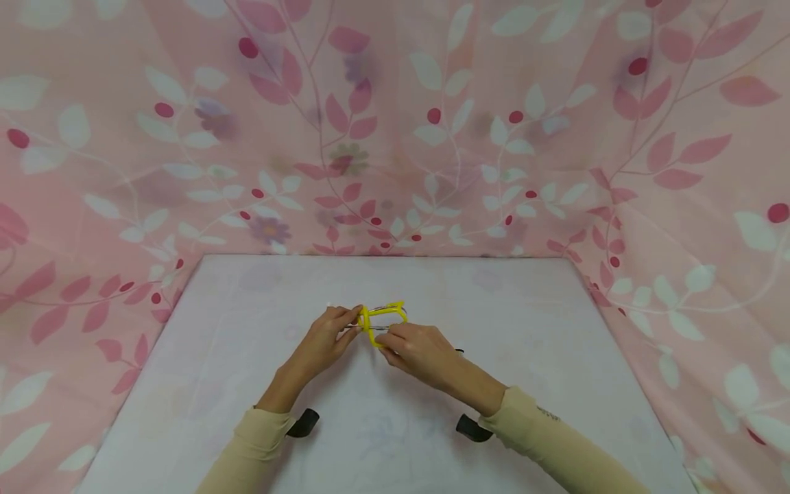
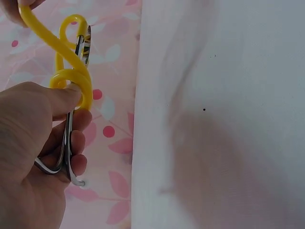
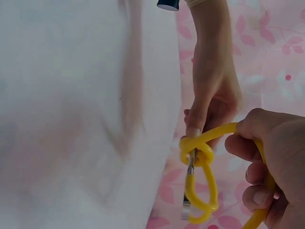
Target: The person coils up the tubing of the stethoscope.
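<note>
A yellow flexible tube [image 1: 387, 311] is looped around slim shiny metal rods [image 2: 69, 129], held above the table between both hands. My left hand [image 1: 317, 346] grips the rods, its thumb pressing the tube's coil and its fingers curled behind. In the left wrist view the rods' lower ends bend outward below those fingers. My right hand [image 1: 422, 353] pinches a free length of the tube between thumb and fingers, to the right of the coil. From the right wrist view, another loop of the tube [image 3: 213, 186] hangs beyond the coil, next to a flat metallic end.
Under the hands is a table [image 1: 382, 439] with a white cover. Pink leaf-patterned cloth [image 1: 395, 137] hangs behind it and along both sides. Black camera mounts [image 1: 302, 423] stick out near both wrists.
</note>
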`<state>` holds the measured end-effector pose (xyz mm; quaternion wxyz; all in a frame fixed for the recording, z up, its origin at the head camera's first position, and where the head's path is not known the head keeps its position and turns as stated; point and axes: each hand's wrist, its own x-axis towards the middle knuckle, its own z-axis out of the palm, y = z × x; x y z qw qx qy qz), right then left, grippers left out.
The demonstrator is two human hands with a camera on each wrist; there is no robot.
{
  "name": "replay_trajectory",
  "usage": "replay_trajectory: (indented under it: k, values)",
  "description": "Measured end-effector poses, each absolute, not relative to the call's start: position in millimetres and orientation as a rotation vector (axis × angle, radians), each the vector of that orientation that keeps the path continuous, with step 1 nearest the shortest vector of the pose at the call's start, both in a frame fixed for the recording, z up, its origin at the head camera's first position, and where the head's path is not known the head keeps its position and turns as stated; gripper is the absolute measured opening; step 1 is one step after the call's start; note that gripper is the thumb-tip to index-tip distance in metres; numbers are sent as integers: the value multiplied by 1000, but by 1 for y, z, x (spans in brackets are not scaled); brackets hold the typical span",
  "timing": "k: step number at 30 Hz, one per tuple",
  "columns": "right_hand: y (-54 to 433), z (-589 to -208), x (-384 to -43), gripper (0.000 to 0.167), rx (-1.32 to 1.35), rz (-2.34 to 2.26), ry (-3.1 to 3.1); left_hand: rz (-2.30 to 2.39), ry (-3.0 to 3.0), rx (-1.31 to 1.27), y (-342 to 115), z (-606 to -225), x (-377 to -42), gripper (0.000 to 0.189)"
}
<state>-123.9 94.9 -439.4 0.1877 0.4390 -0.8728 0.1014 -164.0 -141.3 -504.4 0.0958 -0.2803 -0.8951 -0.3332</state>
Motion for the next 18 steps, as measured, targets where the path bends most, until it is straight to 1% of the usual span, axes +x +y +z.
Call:
replay_trajectory:
  k: [6,14,18]
  values:
    - [94,-429,-134,18,1244,218,-2426,-983,-2659,-873,-142,-507,-164,46]
    - [97,-419,-150,22,1222,315,-2433,-1041,-2652,-903,-141,-503,-161,46]
    - [100,-418,-161,20,1181,360,-2442,-1042,-2639,-927,-139,-500,-159,46]
